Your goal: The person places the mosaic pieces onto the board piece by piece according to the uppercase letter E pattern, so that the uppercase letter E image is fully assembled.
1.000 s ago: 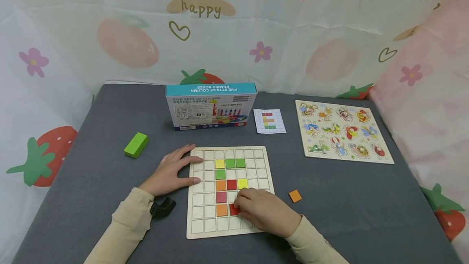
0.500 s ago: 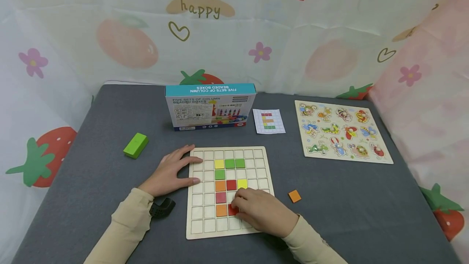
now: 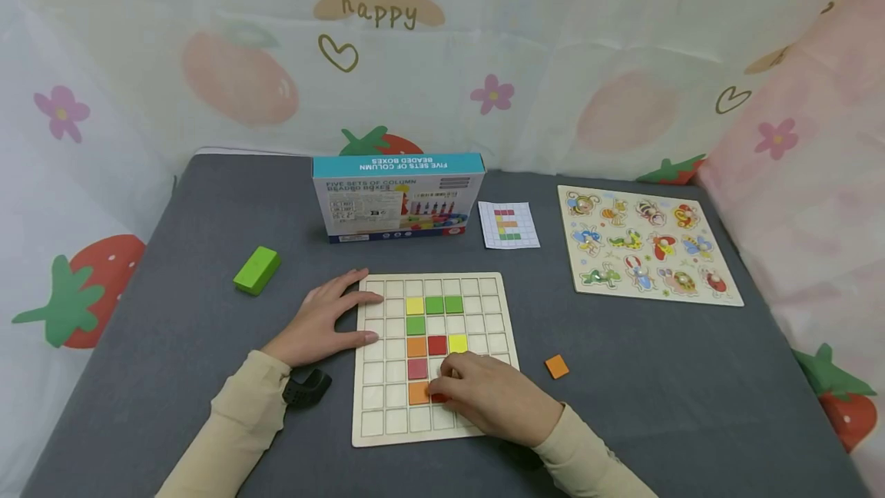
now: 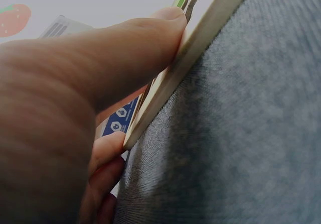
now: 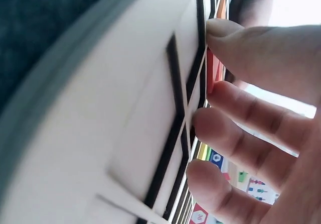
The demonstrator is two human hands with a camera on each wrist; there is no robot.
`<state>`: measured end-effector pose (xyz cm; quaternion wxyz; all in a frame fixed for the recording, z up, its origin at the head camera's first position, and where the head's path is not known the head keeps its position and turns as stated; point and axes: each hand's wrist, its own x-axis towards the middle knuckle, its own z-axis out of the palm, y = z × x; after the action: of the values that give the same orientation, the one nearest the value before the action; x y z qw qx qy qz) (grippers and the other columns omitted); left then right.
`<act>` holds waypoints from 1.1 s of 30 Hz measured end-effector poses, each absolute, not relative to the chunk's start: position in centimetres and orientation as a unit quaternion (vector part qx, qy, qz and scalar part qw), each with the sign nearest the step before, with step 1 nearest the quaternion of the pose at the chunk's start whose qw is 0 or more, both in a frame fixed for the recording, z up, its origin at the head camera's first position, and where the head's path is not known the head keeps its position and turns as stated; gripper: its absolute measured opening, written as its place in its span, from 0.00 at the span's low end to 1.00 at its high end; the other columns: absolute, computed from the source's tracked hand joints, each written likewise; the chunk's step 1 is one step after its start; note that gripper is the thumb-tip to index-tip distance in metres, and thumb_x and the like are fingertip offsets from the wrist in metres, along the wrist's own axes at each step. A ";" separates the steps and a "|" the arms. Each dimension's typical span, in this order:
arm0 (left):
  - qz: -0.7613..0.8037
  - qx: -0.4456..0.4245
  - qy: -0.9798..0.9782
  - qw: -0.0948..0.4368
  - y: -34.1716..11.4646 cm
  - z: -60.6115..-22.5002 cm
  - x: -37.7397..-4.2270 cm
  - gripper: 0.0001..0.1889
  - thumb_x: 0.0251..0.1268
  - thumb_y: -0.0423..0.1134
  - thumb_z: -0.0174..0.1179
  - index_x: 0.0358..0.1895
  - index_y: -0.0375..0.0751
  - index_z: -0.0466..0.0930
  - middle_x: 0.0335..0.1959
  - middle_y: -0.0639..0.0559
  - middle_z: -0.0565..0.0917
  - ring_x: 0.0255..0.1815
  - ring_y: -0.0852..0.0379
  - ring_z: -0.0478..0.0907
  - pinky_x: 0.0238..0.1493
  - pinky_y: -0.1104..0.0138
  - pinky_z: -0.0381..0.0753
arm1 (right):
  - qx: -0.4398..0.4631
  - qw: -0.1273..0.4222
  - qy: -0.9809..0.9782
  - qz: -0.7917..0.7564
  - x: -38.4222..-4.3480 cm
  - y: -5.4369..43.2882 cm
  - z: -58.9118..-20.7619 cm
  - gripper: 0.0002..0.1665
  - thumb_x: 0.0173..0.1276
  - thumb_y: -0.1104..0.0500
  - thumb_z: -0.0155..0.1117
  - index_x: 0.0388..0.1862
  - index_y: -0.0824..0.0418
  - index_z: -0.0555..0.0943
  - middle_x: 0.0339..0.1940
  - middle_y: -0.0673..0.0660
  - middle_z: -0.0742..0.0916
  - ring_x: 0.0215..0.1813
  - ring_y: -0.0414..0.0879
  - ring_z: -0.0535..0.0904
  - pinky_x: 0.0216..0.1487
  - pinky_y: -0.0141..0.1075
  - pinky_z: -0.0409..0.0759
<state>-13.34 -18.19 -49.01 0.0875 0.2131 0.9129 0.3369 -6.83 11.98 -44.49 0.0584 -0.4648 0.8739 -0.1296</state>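
A pale wooden grid board (image 3: 373, 425) lies on the table, with yellow, green, orange, pink and red square tiles in its cells. My left hand (image 3: 321, 323) rests at the board's left edge, fingers spread, thumb tip on the rim in the left wrist view. Low on the board, my right hand (image 3: 494, 394) has its thumb and index finger at either side of a red tile (image 5: 210, 71), pinching it. That tile sits beside the lower orange tile (image 3: 418, 393); the head view shows it mostly hidden under the fingers. The other right fingertips hover close over the grid.
A loose orange tile (image 3: 556, 366) lies right of the board, and a green block (image 3: 257, 270) lies to the left. Behind stand a blue-and-white box (image 3: 399, 202) and a pattern card (image 3: 508, 225). An insect puzzle board (image 3: 646, 246) is at the back right.
My right fingers have shifted slightly left over the red tile, covering more of it. The left hand stays at the board's edge. The head view has tilted slightly.
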 end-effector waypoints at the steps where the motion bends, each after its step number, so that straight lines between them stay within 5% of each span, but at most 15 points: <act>1: 0.337 0.213 0.913 0.087 -18.2 -49.0 -13.4 0.32 0.55 0.63 0.63 0.64 0.59 0.73 0.76 0.48 0.54 0.76 0.41 0.48 0.68 0.39 0.48 | -0.466 0.059 0.873 -0.132 -6.9 12.0 -44.5 0.11 0.66 0.52 0.66 0.48 0.43 0.81 0.41 0.44 0.81 0.40 0.36 0.74 0.43 0.26 0.76; 8: 0.333 0.210 0.915 0.088 -18.2 -48.7 -13.3 0.32 0.55 0.62 0.64 0.64 0.59 0.73 0.76 0.48 0.55 0.76 0.41 0.48 0.68 0.39 0.48 | -0.456 0.050 0.879 -0.126 -7.1 12.8 -44.2 0.12 0.67 0.52 0.65 0.49 0.45 0.80 0.42 0.44 0.81 0.42 0.36 0.76 0.43 0.28 0.77; 21: 0.330 0.212 0.915 0.089 -18.2 -48.6 -13.4 0.32 0.56 0.62 0.64 0.64 0.59 0.73 0.76 0.48 0.54 0.76 0.41 0.48 0.68 0.39 0.48 | -0.335 -0.057 0.936 -0.091 -7.8 21.7 -43.0 0.16 0.56 0.57 0.75 0.44 0.53 0.81 0.40 0.47 0.81 0.36 0.36 0.77 0.35 0.33 0.79; 33: 0.334 0.207 0.915 0.092 -18.1 -48.5 -13.2 0.32 0.56 0.61 0.64 0.64 0.58 0.73 0.76 0.47 0.55 0.76 0.40 0.48 0.68 0.39 0.48 | -0.249 0.007 0.965 -0.086 -7.2 24.4 -43.7 0.15 0.56 0.57 0.75 0.43 0.52 0.82 0.38 0.47 0.81 0.37 0.38 0.79 0.37 0.34 0.79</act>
<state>-13.18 -18.07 -48.45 0.0925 0.2067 0.9148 0.3345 -7.19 24.37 -43.66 0.0072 -0.2492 0.9646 -0.0862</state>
